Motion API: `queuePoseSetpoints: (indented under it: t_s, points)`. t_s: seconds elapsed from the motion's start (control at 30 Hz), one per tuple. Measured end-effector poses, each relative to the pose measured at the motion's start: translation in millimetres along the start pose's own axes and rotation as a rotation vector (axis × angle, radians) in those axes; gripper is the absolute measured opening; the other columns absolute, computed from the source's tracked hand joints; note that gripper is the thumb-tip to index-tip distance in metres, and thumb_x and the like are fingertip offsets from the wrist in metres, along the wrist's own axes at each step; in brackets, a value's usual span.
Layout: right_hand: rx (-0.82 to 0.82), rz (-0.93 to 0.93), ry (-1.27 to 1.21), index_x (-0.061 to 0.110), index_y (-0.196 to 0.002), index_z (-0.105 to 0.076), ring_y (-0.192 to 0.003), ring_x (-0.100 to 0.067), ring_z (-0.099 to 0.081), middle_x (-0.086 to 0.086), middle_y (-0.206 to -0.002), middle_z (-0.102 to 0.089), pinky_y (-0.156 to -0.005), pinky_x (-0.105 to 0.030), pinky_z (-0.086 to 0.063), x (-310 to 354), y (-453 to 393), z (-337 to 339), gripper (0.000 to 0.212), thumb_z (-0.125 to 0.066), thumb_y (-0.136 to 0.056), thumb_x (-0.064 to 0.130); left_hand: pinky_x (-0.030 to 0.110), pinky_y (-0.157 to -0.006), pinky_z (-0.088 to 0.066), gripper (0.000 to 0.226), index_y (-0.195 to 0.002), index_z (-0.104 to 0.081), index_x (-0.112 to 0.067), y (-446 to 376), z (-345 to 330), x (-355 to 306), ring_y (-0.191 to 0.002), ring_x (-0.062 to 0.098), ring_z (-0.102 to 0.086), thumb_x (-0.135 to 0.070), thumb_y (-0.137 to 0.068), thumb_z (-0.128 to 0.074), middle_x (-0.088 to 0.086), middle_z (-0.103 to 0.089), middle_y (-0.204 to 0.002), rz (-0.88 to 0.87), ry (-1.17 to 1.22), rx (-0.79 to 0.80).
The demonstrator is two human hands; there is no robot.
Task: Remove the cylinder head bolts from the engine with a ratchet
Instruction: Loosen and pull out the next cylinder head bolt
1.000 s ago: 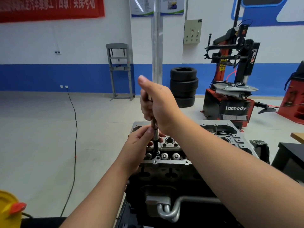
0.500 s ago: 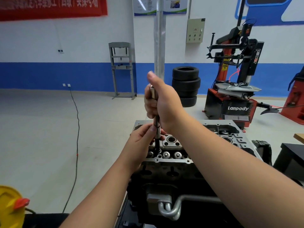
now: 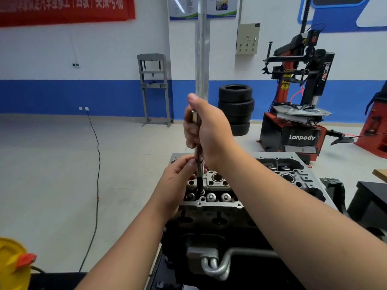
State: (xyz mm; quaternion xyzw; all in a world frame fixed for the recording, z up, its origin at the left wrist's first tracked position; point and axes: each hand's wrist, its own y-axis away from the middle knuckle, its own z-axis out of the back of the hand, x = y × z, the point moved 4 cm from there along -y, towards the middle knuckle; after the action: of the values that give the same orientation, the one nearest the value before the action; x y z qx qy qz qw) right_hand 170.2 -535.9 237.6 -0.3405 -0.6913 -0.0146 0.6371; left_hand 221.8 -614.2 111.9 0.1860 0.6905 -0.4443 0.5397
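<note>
Right hand [image 3: 207, 130] is wrapped round the top of the upright ratchet extension [image 3: 198, 164], while the left hand [image 3: 178, 181] pinches its lower shaft where the socket meets the cylinder head [image 3: 213, 197] at the near edge of the engine [image 3: 209, 233]. Both forearms hide much of the head, so the bolt itself cannot be seen. Behind, stacked tyres [image 3: 236, 107] stand beside a tyre changer [image 3: 297, 97] marked "Lanpody" and "power"; the red banner [image 3: 62, 7] is too blurred to read.

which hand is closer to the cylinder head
Left. The left hand pinches the tool's shaft just above the cylinder head; the right hand grips the tool higher up.
</note>
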Motion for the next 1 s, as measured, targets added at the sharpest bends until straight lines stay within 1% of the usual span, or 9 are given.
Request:
queuePoseSetpoints:
  t_s: [0.07, 0.23, 0.3, 0.43, 0.57, 0.7, 0.8, 0.9, 1.0]
  points:
    - [0.010, 0.043, 0.038, 0.017, -0.072, -0.043, -0.045, -0.010, -0.029, 0.006, -0.050, -0.035, -0.047, -0.027, -0.026, -0.2, 1.6, 1.3, 0.029, -0.051, -0.099, 0.025, 0.049, -0.093, -0.052, 0.037, -0.101, -0.077, -0.036, 0.1, -1.3, -0.2, -0.098, 0.022, -0.072, -0.065, -0.091, -0.056, -0.005, -0.076, -0.095, 0.013, -0.026, 0.025]
    - [-0.215, 0.134, 0.254, 0.003, -0.080, -0.053, -0.059, -0.016, -0.044, -0.002, -0.064, -0.051, -0.059, -0.034, -0.040, -1.2, 7.4, -0.5, 0.029, -0.052, -0.098, 0.025, 0.027, -0.062, -0.044, 0.020, -0.087, -0.072, -0.042, 0.0, -1.3, -0.9, -0.068, 0.008, -0.052, -0.061, -0.085, -0.065, -0.011, -0.069, -0.078, -0.032, -0.043, -0.076]
    - [-0.243, 0.144, 0.315, -0.003, -0.077, -0.054, -0.061, -0.016, -0.043, -0.004, -0.065, -0.048, -0.060, -0.036, -0.039, -2.8, 8.2, -6.0, 0.032, -0.048, -0.095, 0.023, 0.029, -0.063, -0.045, 0.018, -0.083, -0.069, -0.042, -0.7, 0.8, 1.2, -0.071, 0.012, -0.052, -0.059, -0.079, -0.074, -0.008, -0.066, -0.077, -0.030, -0.028, -0.111]
    - [-0.135, 0.076, 0.157, 0.019, -0.056, -0.050, -0.045, -0.012, -0.030, 0.002, -0.048, -0.036, -0.049, -0.029, -0.027, -2.7, 0.6, -4.4, 0.033, -0.045, -0.086, 0.029, 0.028, -0.074, -0.051, 0.022, -0.093, -0.074, -0.041, 1.4, 0.3, -1.6, -0.082, 0.012, -0.064, -0.059, -0.081, -0.071, -0.004, -0.072, -0.088, -0.002, 0.000, -0.023]
    - [0.041, -0.054, 0.002, 0.018, -0.069, -0.046, -0.045, -0.013, -0.026, 0.004, -0.049, -0.033, -0.045, -0.024, -0.026, -3.4, -2.6, 6.7, 0.030, -0.050, -0.093, 0.036, 0.041, -0.086, -0.052, 0.037, -0.100, -0.075, -0.040, 4.8, -5.4, -4.8, -0.098, 0.019, -0.072, -0.067, -0.088, -0.053, 0.000, -0.077, -0.097, 0.030, -0.076, 0.036]
    - [-0.230, 0.062, 0.151, 0.013, -0.080, -0.054, -0.058, -0.017, -0.047, -0.001, -0.065, -0.054, -0.057, -0.033, -0.042, -1.7, 5.3, 8.3, 0.018, -0.056, -0.093, 0.025, 0.024, -0.062, -0.046, 0.015, -0.091, -0.074, -0.036, 4.9, -6.0, -8.2, -0.072, 0.015, -0.062, -0.048, -0.094, -0.066, -0.004, -0.075, -0.084, -0.035, -0.072, -0.068]
    - [-0.236, 0.107, 0.193, 0.010, -0.075, -0.053, -0.058, -0.016, -0.042, -0.002, -0.061, -0.047, -0.057, -0.036, -0.037, -1.3, 8.2, -1.2, 0.020, -0.049, -0.091, 0.022, 0.021, -0.053, -0.043, 0.014, -0.076, -0.069, -0.040, 2.0, -5.7, -5.9, -0.061, 0.008, -0.051, -0.035, -0.087, -0.076, -0.011, -0.067, -0.068, -0.034, -0.070, -0.108]
    - [-0.141, 0.117, 0.186, 0.010, -0.072, -0.048, -0.051, -0.015, -0.029, -0.002, -0.055, -0.034, -0.053, -0.035, -0.026, 0.8, 4.3, -3.1, 0.034, -0.053, -0.097, 0.032, 0.027, -0.058, -0.046, 0.021, -0.081, -0.070, -0.036, 1.9, -3.6, -4.8, -0.068, 0.015, -0.057, -0.054, -0.074, -0.079, 0.002, -0.071, -0.075, -0.023, -0.045, -0.115]
    - [0.103, -0.045, 0.126, 0.016, -0.064, -0.038, -0.047, -0.014, -0.022, 0.003, -0.051, -0.031, -0.048, -0.030, -0.021, 1.9, -3.7, -1.0, 0.041, -0.054, -0.099, 0.032, 0.035, -0.083, -0.055, 0.030, -0.102, -0.075, -0.040, 2.6, -0.6, -2.1, -0.094, 0.016, -0.072, -0.062, -0.084, -0.064, -0.001, -0.077, -0.099, -0.004, -0.023, -0.035]
